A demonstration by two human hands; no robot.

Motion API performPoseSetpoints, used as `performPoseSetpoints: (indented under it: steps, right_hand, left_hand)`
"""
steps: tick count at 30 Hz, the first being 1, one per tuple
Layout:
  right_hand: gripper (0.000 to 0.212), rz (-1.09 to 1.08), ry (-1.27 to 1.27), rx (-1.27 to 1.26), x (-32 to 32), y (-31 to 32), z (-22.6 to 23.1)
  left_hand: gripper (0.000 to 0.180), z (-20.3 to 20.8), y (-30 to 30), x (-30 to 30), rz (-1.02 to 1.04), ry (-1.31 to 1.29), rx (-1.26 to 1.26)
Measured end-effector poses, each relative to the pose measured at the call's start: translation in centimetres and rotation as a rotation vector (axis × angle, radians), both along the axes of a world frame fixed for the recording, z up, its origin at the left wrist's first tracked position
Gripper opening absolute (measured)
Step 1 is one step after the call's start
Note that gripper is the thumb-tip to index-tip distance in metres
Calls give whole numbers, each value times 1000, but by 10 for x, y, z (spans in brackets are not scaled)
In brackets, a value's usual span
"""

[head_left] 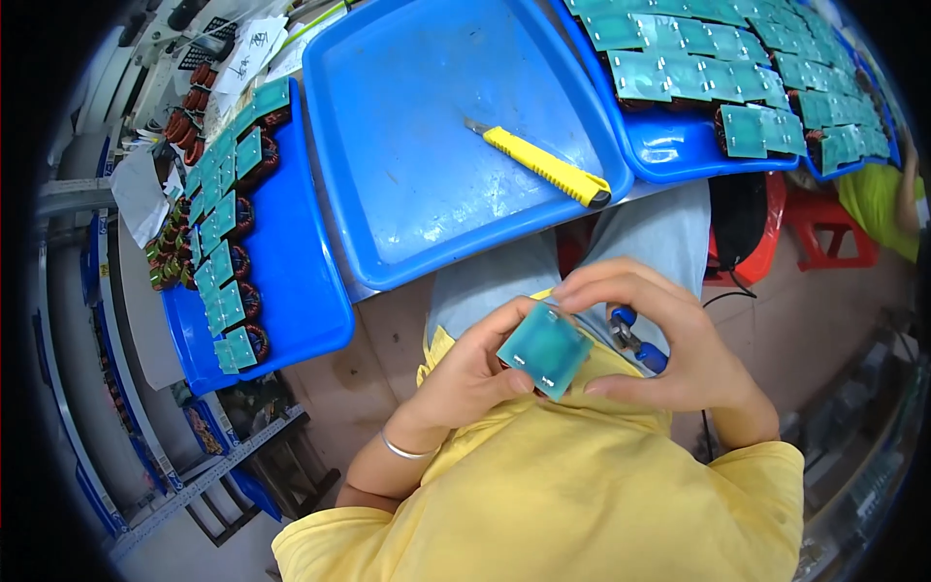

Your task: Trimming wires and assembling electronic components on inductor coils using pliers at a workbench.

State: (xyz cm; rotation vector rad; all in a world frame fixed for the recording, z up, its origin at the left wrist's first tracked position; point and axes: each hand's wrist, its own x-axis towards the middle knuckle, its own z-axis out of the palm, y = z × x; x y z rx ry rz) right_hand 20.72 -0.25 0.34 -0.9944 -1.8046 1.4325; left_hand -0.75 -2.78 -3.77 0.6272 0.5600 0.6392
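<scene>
In front of my yellow shirt, a square green circuit board (pixel 545 351) is pinched between the thumb and fingers of my left hand (pixel 475 373). Small shiny solder points show on its upward face; whatever is mounted beneath it is mostly hidden. My right hand (pixel 669 335) curves around the board's right side, its index fingertip close to the top corner and its thumb below. Within that curve sits a pair of blue-handled pliers (pixel 626 338), the handles lying between fingers and palm. The lower fingers of this hand are hidden.
Ahead lies a blue tray (pixel 417 145) with a yellow utility knife (pixel 545 165), blade exposed. A left blue tray (pixel 301 291) carries several boards with copper coils (pixel 228 213). More green boards (pixel 693 73) fill trays at right. A red stool (pixel 834 228) stands near another person's green sleeve (pixel 878 204).
</scene>
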Motion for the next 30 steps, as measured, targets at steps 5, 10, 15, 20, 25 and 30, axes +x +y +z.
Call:
performPoseSetpoints:
  steps: [5,10,15,20,25,30]
  right_hand:
    - [61,52,78,-58,-6,7,4]
    - [62,53,115,-159,-9,10,14]
    - [56,46,38,-7,-3,15,27]
    - [49,-238,-312,577,28,45,32]
    - [45,-284,-561,616,67,78,10]
    - [42,-327,-910,676,90,79,11]
  left_hand:
    - [78,3,0,9,-33,-126,-54]
    - [86,0,-4,14,-42,-259,-117]
    - [66,20,15,13,-157,-263,-393]
    - [57,26,19,-22,63,147,170]
    - [50,43,24,-86,398,415,507]
    - [31,52,50,-137,788,1338,898]
